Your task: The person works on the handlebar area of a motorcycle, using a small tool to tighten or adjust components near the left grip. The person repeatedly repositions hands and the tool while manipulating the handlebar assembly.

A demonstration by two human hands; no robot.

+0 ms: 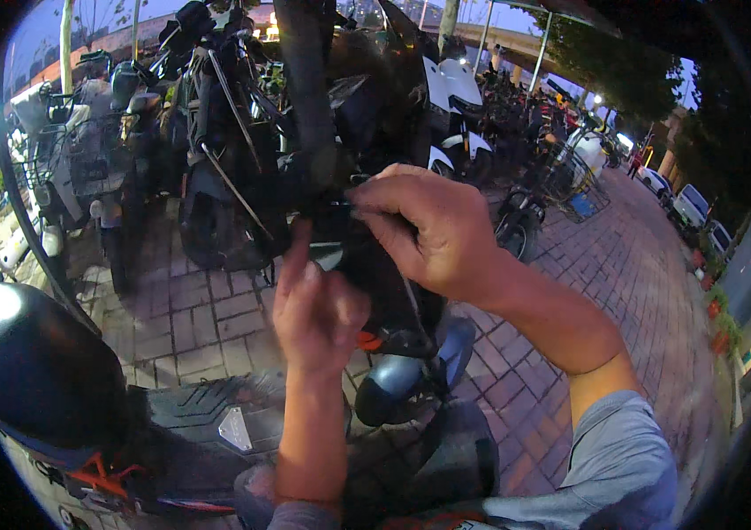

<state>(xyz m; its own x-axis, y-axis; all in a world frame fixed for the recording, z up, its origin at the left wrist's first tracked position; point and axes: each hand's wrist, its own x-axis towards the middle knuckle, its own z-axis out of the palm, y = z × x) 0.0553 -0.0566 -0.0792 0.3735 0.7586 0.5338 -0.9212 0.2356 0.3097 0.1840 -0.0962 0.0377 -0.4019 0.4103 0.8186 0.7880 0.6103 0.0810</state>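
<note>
My right hand [433, 225] is raised in front of me, thumb and fingertips pinched together at a dark part of a machine. What is in the pinch is too small and dark to make out. Lower and to its left, my left hand [318, 309] is slightly blurred. Its index finger stretches up to the dark part while the other fingers curl loosely, and I see nothing held. A blurred dark upright bar [307, 88] rises just beyond both hands. Under them hangs a dark body panel [393, 296], its details lost in shadow.
A glossy black rounded seat or cover [31, 371] and a dark ribbed footboard [208, 411] lie at lower left. Parked scooters [455, 88] and bicycles with a wire basket [97, 159] crowd the far side. Brick paving [618, 256] runs right, toward parked cars [692, 205].
</note>
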